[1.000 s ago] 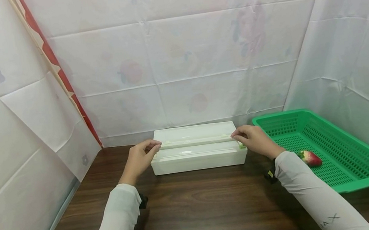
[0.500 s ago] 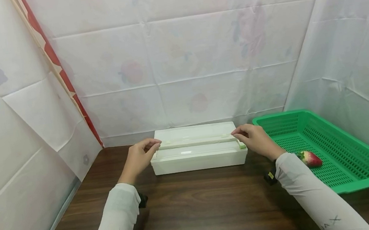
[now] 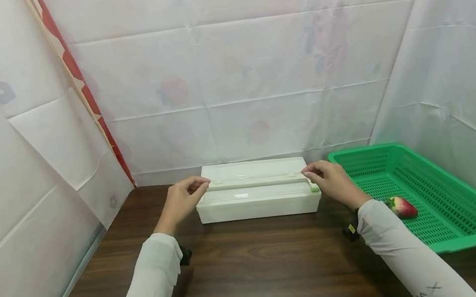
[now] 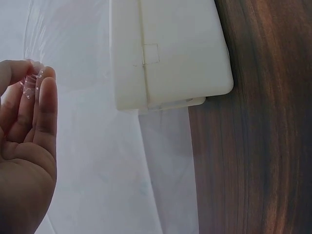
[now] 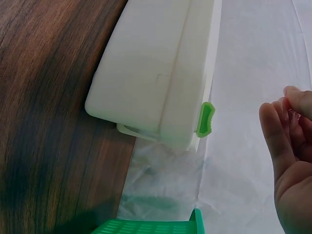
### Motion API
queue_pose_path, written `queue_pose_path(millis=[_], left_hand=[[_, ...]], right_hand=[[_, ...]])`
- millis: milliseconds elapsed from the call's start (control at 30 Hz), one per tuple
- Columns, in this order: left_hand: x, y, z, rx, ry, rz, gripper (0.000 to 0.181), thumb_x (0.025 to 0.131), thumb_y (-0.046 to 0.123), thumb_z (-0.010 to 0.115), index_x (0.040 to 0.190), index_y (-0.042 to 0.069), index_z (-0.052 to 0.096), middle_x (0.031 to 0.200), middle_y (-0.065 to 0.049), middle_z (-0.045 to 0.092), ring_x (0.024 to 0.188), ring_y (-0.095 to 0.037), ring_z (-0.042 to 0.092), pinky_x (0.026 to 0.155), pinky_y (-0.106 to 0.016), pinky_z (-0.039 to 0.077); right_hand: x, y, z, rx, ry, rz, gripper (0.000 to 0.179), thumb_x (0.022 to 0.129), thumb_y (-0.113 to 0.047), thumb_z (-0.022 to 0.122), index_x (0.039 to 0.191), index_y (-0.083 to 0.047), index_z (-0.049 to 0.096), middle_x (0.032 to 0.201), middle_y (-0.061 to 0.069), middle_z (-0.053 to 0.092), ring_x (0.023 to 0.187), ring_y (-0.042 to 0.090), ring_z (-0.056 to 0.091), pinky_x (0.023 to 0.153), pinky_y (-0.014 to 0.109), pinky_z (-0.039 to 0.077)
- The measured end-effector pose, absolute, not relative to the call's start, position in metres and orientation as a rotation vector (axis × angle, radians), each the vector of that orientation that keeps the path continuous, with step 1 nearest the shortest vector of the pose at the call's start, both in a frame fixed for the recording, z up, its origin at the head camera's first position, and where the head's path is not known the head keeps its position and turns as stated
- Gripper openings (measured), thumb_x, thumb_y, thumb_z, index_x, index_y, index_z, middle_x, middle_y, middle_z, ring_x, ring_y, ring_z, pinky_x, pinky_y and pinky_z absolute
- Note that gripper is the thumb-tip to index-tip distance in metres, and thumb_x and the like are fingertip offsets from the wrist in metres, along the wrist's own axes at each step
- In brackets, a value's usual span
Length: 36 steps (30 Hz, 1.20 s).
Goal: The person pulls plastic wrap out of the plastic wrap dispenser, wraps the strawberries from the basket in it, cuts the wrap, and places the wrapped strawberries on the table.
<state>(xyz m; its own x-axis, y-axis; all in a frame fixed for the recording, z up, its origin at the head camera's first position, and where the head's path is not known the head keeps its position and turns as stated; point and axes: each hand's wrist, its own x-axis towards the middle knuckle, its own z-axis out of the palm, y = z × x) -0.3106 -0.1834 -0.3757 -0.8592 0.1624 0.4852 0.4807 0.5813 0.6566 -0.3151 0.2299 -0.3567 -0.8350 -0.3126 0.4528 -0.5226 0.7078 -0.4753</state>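
Clear cling film (image 4: 30,87) spans between the hands, above the white dispenser box (image 3: 258,209) on the wooden table (image 3: 255,276). Left hand (image 3: 183,201) and right hand (image 3: 332,182) each pinch an edge, thumb to fingertips. Best: pull evenly, film taut, level, off the green slider (image 5: 206,120).

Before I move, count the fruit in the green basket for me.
1. The red fruit lies in the green basket, just beside the right sleeve in the head view. That sleeve may hide more.
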Motion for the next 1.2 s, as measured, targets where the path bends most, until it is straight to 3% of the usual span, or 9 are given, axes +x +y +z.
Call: queue_pose_path(millis=[400, 633, 1200], left_hand=[[-0.311, -0.183, -0.372, -0.537, -2.403, -1.200, 0.019, 0.099, 0.026, 0.066, 0.113, 0.014, 0.073, 0.099, -0.007, 0.073, 0.080, -0.014, 0.064, 0.070, -0.035, 0.053], [-0.309, -0.183, -0.370, -0.531, -2.398, -1.209, 0.022, 0.100, 0.025, 0.065, 0.114, 0.010, 0.073, 0.100, -0.010, 0.073, 0.080, -0.015, 0.065, 0.071, -0.036, 0.054], [-0.307, -0.182, -0.363, -0.521, -2.375, -1.170, 0.020, 0.100, 0.021, 0.064, 0.116, 0.012, 0.074, 0.101, -0.007, 0.073, 0.083, -0.020, 0.066, 0.071, -0.035, 0.053]], right_hand=[[-0.314, 0.230, -0.356, 0.674, -2.501, 0.840, 0.016, 0.101, -0.015, 0.063, 0.109, -0.005, 0.073, 0.102, 0.007, 0.068, 0.087, 0.021, 0.065, 0.074, 0.041, 0.056], [-0.315, 0.228, -0.354, 0.696, -2.453, 0.832, 0.016, 0.100, -0.014, 0.064, 0.108, -0.003, 0.073, 0.101, 0.008, 0.068, 0.087, 0.021, 0.065, 0.074, 0.041, 0.057], [-0.311, 0.228, -0.348, 0.708, -2.400, 0.821, 0.015, 0.100, -0.013, 0.065, 0.108, -0.004, 0.073, 0.100, 0.007, 0.068, 0.086, 0.020, 0.065, 0.073, 0.040, 0.057]])
